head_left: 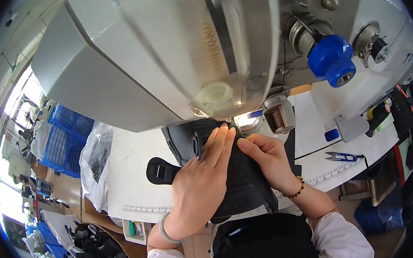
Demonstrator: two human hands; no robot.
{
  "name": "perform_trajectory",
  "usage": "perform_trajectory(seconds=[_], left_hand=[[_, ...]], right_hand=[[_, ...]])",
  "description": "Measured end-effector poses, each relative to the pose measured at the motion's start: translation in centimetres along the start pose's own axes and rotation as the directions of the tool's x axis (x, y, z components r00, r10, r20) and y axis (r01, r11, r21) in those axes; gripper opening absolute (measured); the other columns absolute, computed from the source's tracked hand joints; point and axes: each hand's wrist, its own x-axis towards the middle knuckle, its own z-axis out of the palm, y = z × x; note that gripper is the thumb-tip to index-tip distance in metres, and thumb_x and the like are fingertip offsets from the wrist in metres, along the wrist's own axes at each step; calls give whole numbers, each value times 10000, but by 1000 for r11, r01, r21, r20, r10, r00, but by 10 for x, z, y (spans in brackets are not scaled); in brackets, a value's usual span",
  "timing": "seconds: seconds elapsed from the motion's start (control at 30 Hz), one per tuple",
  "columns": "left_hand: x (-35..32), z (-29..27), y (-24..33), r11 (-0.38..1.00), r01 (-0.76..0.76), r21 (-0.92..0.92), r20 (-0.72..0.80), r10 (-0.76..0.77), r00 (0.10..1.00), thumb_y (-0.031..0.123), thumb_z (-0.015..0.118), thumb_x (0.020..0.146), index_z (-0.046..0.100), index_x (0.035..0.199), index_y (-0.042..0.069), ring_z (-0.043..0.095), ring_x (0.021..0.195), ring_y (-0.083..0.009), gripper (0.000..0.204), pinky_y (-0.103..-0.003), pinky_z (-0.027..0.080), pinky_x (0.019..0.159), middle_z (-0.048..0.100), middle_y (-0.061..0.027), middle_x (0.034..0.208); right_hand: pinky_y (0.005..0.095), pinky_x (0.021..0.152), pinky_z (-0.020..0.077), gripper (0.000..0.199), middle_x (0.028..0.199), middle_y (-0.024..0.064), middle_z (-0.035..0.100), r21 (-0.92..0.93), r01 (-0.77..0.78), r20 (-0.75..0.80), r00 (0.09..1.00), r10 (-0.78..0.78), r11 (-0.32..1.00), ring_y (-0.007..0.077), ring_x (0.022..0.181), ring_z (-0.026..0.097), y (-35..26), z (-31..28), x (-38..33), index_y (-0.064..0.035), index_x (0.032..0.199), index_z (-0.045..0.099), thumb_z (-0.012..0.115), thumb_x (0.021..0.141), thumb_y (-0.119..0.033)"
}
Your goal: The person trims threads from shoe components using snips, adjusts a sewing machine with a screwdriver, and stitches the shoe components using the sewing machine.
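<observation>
- Black fabric piece (241, 181), dark and panel-shaped, lies flat on the white worktop (129, 171) under both hands; it runs from the person's body up to the needle area of the grey-white sewing machine (164, 51).
- Long axis of the fabric: near-to-far, pointing straight away from the person and into the lit gap under the machine head.
- Left hand (202, 178): flat, fingers straight and together, palm pressing down on the fabric; it grips nothing, and the fingertips (223, 130) reach the far edge just beside the needle zone.
- Right hand (268, 156): fingers curled, thumb and forefinger pinching the fabric's far edge, touching the left fingertips side by side.
- Both hands sit about equally far forward; the right is slightly nearer the round metal machine part (279, 113) over the feed point.
- Black plastic strap buckle (161, 170) sticks out left of the left hand on the worktop, apart from the needle.
- A second black plastic slider (196, 145) lies on the fabric, touching the left hand's edge.
- Blue-handled thread snips (341, 156) lie well apart on the right of the worktop, untouched.
- Needle itself is hidden by the machine head; cannot tell if it is down.
</observation>
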Motion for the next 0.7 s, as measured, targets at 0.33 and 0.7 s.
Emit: perform_trajectory(seconds=[0.33,0.7], left_hand=[[4,-3,-3,1000,-20,-23,-9,20,1000,-6,482,747,494,1244,33,585,1047,-156,498,-242,502,723,535,-77,1244],[8,-4,-6,998,-49,-49,-4,49,999,2,503,742,543,1184,48,606,994,-142,446,-245,505,689,558,-48,1207]], right_hand=[[171,477,289,252,620,-91,468,-40,15,-34,999,-17,999,-20,582,364,2,1,3,-7,753,604,581,899,-210],[175,477,292,259,622,-89,461,-121,44,-12,999,-46,992,-20,585,363,3,-1,6,2,762,597,573,904,-214]])
